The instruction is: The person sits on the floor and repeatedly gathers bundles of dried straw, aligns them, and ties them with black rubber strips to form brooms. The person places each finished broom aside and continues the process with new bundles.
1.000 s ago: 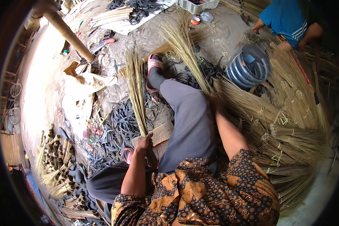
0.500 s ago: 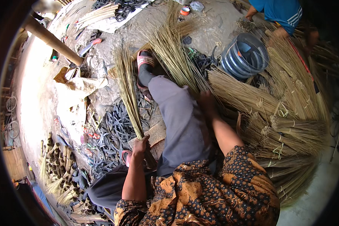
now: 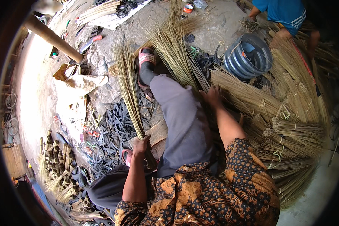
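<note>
Straw-coloured sticks are fanning out from the thin bundle [image 3: 130, 90] that the left hand [image 3: 141, 145] is clamping near its butt, over the strip of wood [image 3: 154, 132] by the knee, and that one-handed grip could be letting stems slide loose. Right hand [image 3: 213, 95] is reaching into the heap of tied bundles [image 3: 282, 124]; whether its fingers are closing on stems I cannot tell, since they are sinking among them

Stick bundle [image 3: 130, 90] in left hand [image 3: 141, 145]
</note>
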Demonstrator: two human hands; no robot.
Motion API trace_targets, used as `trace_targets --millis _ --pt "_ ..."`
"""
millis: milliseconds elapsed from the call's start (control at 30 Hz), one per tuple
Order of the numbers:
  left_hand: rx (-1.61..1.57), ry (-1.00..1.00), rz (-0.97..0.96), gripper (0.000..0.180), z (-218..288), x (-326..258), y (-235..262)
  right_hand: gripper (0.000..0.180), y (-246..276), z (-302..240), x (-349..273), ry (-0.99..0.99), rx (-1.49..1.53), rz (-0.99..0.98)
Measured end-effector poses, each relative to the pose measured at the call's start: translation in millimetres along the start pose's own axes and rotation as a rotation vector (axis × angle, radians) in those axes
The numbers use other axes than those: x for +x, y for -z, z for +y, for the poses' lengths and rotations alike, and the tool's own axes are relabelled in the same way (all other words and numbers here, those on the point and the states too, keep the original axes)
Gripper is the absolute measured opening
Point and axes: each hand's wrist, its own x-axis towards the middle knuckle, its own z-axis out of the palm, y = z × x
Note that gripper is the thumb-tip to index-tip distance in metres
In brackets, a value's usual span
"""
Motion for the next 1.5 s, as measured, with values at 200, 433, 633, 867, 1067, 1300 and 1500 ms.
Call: trace_targets --millis 200,433,633,867,1067,1300,1500 --pt "0.027 0.023 0.011 0.029 1 0 1 0.074 7 -10 8 -0.01 -0.04 -0.063" --pt "0.019 -0.004 0.02 0.032 -2 1 2 0.038 -17 -12 24 -0.012 0.023 0.026" --pt "0.001 -0.016 0.003 0.033 2 -2 1 0.023 -15 -14 46 -0.115 0.14 0.215" --pt "0.031 -0.046 0.004 0.033 12 -9 -9 0.031 66 -10 37 -0.141 -0.005 -0.046" --pt "-0.088 -0.016 -0.043 0.034 10 -3 -8 0.031 117 8 14 -0.106 -0.108 -0.144" --pt "-0.265 0.016 -0.142 0.026 8 11 -13 0.034 168 32 -10 -0.112 -0.079 -0.042" --pt "-0.299 0.016 -0.172 0.021 11 16 -17 0.04 213 -15 -52 -0.069 0.509 0.17"
